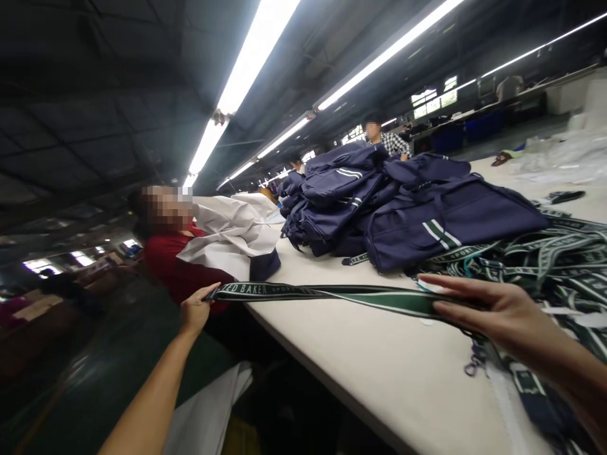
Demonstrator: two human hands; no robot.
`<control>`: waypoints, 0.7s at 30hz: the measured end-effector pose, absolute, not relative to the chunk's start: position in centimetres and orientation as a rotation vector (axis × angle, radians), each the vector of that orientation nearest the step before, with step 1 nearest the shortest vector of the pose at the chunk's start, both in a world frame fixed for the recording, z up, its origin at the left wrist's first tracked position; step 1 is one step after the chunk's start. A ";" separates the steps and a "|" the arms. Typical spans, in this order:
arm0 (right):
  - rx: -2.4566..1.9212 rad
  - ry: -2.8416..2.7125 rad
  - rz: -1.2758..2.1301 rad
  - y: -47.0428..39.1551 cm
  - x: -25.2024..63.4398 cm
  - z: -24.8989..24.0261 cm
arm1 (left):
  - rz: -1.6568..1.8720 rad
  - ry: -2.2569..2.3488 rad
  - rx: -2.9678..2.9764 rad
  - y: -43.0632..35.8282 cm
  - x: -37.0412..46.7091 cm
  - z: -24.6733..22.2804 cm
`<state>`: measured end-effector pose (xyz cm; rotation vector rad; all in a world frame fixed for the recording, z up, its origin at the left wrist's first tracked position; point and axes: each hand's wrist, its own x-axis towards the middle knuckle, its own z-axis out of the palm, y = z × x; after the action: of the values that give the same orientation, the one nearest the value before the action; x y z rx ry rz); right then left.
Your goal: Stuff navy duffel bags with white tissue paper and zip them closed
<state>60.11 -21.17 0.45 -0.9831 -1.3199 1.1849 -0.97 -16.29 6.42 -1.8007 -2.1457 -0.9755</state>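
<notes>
A green and black webbing strap (332,292) with white lettering stretches taut across the view between my hands, with a twist near its middle. My left hand (196,309) pinches its left end, out past the table edge. Over the table, my right hand (493,309) has the strap's other end between thumb and fingers; part of that end is hidden by the hand. Below the right hand a metal snap hook (473,363) lies on the table. A tangled heap of similar straps (569,256) spreads behind and beside that hand.
Navy bags (446,215) with green and white stripes are piled on the pale table (332,354). A person in red (165,256) stands at the left beside white sheeting (237,230). Another person in a checked shirt (394,144) is behind the pile. Clear plastic (559,158) lies far right.
</notes>
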 end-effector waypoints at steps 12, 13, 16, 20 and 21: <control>-0.765 -1.651 1.504 -14.6 54.9 5.0 | -0.844 -2.007 -3.141 -12.8 20.6 5.0; -0.737 -1.676 1.528 -14.6 54.4 5.4 | -0.938 -1.902 -3.232 -13.1 23.1 5.9; -0.647 -1.744 1.516 -15.0 53.2 6.7 | -1.094 -1.500 -3.609 -13.6 28.7 8.0; -0.548 -1.796 1.439 -16.1 53.7 8.6 | -1.116 -1.255 -3.989 -14.5 31.8 8.5; -0.539 -1.803 1.402 -16.2 54.1 9.0 | -1.193 -1.274 -4.018 -14.9 32.1 8.4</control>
<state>54.10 -16.25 9.04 -0.5385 -1.8026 1.4022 32.09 -14.86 8.39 -4.0185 -1.2744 -1.1934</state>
